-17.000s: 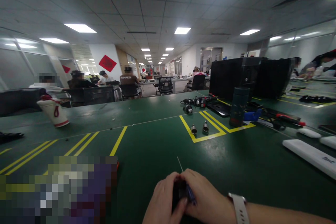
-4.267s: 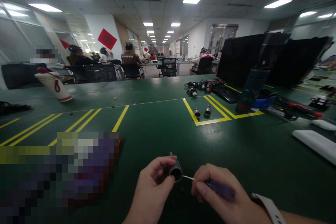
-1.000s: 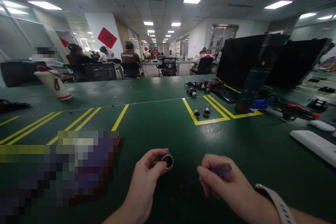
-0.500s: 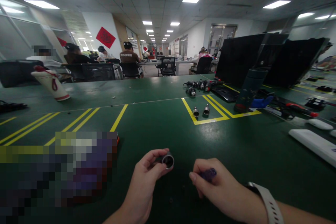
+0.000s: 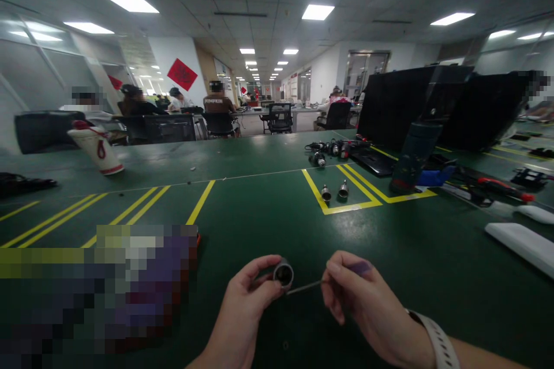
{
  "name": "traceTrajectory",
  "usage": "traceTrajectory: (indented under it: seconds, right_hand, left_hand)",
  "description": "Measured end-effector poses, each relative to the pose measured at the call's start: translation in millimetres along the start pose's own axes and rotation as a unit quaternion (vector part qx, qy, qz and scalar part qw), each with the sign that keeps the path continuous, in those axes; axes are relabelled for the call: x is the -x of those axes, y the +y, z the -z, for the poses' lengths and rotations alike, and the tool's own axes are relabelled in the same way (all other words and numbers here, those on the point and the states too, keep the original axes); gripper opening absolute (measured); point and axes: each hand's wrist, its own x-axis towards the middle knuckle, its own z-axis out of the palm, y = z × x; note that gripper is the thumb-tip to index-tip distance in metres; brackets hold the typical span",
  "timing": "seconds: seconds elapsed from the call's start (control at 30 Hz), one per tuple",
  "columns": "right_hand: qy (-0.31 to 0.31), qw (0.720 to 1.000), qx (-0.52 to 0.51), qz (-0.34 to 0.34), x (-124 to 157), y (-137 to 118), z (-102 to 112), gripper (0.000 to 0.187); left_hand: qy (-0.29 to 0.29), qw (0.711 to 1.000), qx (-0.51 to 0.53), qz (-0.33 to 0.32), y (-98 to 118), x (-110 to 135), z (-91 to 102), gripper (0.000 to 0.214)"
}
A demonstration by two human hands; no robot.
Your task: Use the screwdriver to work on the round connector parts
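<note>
My left hand (image 5: 249,302) grips a hollow, cup-shaped metal piece (image 5: 283,274) between thumb and fingers, its round open end facing me. In my right hand (image 5: 367,302) is a screwdriver (image 5: 305,287) with a purple handle, mostly covered by the fingers. Its thin shaft points left, and the tip lies close to the lower rim of the metal piece; whether they touch I cannot tell. Farther off, two similar metal cups with narrow stems, one smaller (image 5: 326,193) and one larger (image 5: 343,189), stand inside a yellow-taped area.
The green table (image 5: 251,213) carries yellow tape lines. A blurred-out purple item (image 5: 156,282) lies at left, beyond it a tilted white cup (image 5: 98,150). Toward the right are tools (image 5: 320,158), a dark bottle (image 5: 415,155), black monitors (image 5: 393,104) and a white bar (image 5: 519,248). People sit far back.
The screwdriver has turned so its shaft now shows, pointing at the metal piece. My right hand has lifted and changed its grip. The view has tilted slightly upward.
</note>
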Motion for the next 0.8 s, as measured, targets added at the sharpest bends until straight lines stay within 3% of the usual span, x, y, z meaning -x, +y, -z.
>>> traceTrajectory:
  seconds: [0.1, 0.23, 0.37, 0.67, 0.8]
  right_hand:
    - [-0.031, 0.985, 0.14, 0.095, 7.8, -1.1, 1.2, 0.028]
    - [-0.05, 0.902, 0.354, 0.241, 15.0, -0.5, 1.2, 0.023]
    - [-0.074, 0.834, 0.411, 0.361, 17.0, 0.1, -2.0, 0.014]
    - [-0.114, 0.761, 0.462, 0.442, 16.8, 6.3, -3.1, 0.016]
    - [-0.105, 0.734, 0.49, 0.458, 16.6, 8.5, -5.4, 0.016]
  left_hand:
    - [-0.003, 1.0, -0.005, 0.002, 0.1, 3.4, -1.4, 0.033]
    - [0.008, 0.999, -0.015, -0.028, 1.2, 8.9, -6.1, 0.027]
    - [0.014, 0.998, -0.022, -0.054, 3.7, 12.5, -10.3, 0.02]
    - [0.035, 0.993, -0.068, -0.094, 1.5, 11.1, -12.4, 0.011]
    - [0.041, 0.988, -0.083, -0.122, -1.2, 10.6, -12.2, 0.012]
